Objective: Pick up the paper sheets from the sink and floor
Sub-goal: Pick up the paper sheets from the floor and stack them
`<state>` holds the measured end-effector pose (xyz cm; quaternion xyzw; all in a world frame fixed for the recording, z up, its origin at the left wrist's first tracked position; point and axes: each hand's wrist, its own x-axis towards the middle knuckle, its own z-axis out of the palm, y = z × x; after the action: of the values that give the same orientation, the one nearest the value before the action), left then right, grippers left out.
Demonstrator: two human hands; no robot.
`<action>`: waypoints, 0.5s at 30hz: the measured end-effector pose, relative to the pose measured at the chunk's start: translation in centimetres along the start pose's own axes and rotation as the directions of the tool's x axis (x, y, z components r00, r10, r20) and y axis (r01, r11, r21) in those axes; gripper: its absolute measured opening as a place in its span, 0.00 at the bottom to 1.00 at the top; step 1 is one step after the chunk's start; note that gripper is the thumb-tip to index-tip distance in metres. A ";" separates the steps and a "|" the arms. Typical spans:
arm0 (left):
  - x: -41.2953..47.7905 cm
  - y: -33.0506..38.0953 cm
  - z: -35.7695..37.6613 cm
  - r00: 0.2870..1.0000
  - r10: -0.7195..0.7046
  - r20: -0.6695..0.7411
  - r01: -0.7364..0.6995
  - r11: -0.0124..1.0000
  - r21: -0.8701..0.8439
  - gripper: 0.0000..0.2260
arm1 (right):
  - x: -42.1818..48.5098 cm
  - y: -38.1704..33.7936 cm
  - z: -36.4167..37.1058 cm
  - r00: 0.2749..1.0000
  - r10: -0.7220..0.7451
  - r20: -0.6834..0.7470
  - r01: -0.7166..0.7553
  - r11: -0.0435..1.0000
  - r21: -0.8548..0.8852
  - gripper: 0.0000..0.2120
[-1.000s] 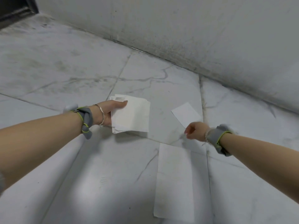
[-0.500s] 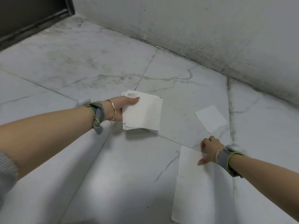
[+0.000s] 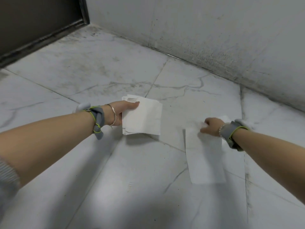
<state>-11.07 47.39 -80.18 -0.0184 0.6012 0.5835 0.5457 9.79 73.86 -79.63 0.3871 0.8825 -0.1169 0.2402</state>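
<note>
Two bare hands gather white paper sheets above a grey-veined marble tile floor (image 3: 135, 171).

The left hand (image 3: 123, 112) clamps a stack of white paper sheets (image 3: 142, 117) between thumb and fingers, the fingers hidden beneath the stack. The right hand (image 3: 212, 127) is closed on the upper end of a long white paper sheet (image 3: 205, 156), which trails toward the camera; motion blur smears that end, so whether another scrap is also pinched there I cannot tell. A grey strap with a lime edge (image 3: 98, 119) circles each wrist.
</note>
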 end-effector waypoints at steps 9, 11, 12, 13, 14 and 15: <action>-2.6 0.6 -5.8 0.972 0.052 -0.228 -0.071 0.995 -0.073 0.05 | 2.6 -10.0 -6.3 0.989 -0.102 -0.110 0.124 0.968 0.217 0.14; -2.9 0.5 -6.3 0.962 0.063 -0.264 -0.096 0.989 -0.111 0.06 | 2.5 -12.0 -7.1 0.993 -0.079 -0.091 0.099 0.965 0.243 0.22; -3.0 0.5 -6.3 0.957 0.070 -0.280 -0.109 0.986 -0.126 0.06 | 2.6 -13.0 -7.4 0.992 -0.086 -0.088 0.106 0.962 0.250 0.20; -3.1 0.5 -6.3 0.952 0.075 -0.297 -0.121 0.983 -0.139 0.07 | 2.3 -14.0 -7.7 0.991 -0.108 -0.081 0.126 0.955 0.268 0.17; -3.1 0.5 -6.3 0.947 0.080 -0.312 -0.135 0.978 -0.157 0.07 | 2.1 -15.1 -8.2 0.986 -0.141 -0.083 0.159 0.944 0.288 0.14; -3.3 0.8 -6.1 0.944 0.083 -0.318 -0.144 0.974 -0.172 0.07 | 2.0 -16.2 -8.7 0.980 -0.175 -0.099 0.198 0.932 0.303 0.11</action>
<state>-14.11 41.19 -79.10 -0.1276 0.6197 0.6596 0.4058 -6.26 67.61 -72.87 0.3385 0.8936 -0.2633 0.1326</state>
